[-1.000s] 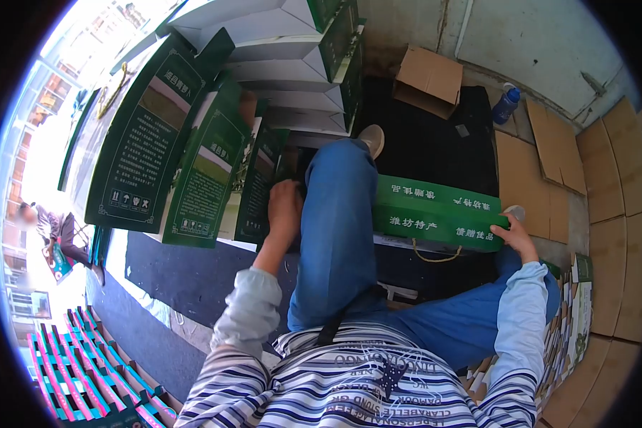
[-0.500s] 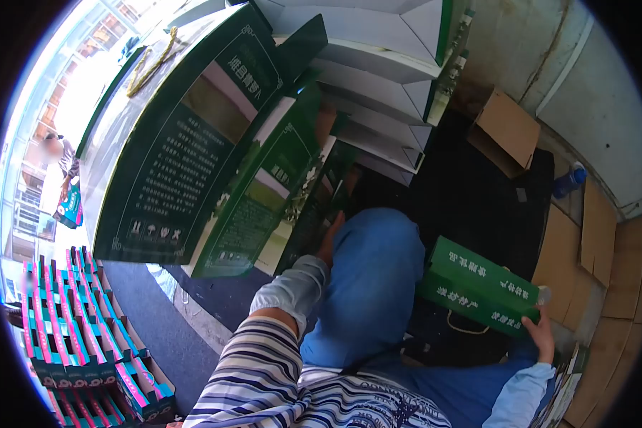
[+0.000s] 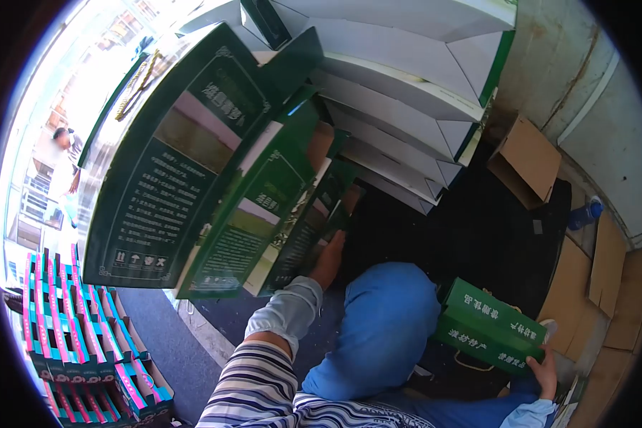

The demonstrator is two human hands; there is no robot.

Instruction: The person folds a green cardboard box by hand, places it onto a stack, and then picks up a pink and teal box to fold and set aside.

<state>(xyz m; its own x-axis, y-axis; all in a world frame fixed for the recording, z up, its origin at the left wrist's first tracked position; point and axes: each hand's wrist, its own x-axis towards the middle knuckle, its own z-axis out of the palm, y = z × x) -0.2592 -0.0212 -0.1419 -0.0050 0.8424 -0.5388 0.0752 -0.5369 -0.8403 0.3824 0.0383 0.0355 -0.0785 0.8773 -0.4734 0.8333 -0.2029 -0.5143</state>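
Note:
My left hand (image 3: 328,258) rests against the end of a dark green gift box (image 3: 307,235), the lowest in a leaning stack. Its fingers look stretched along the box, though their tips are partly hidden. A middle green box (image 3: 244,239) and a large dark green box (image 3: 165,164) with a yellow rope handle (image 3: 137,84) lean above it. On the right, my right hand (image 3: 544,372) grips the end of a closed green gift box (image 3: 488,327) with white lettering, thumb on its face. A rope handle (image 3: 473,362) hangs from its lower side.
White-lined green boxes (image 3: 406,107) form a stack at the back. Brown cardboard (image 3: 526,160) and a blue bottle (image 3: 585,214) lie by the wall. Pink-and-teal cartons (image 3: 85,328) are stacked at left. Another person (image 3: 65,153) is in the background at far left.
The view has shifted, so the back boxes, my knee and the right-hand box appear lower and farther right. Both hands stay at the same boxes.

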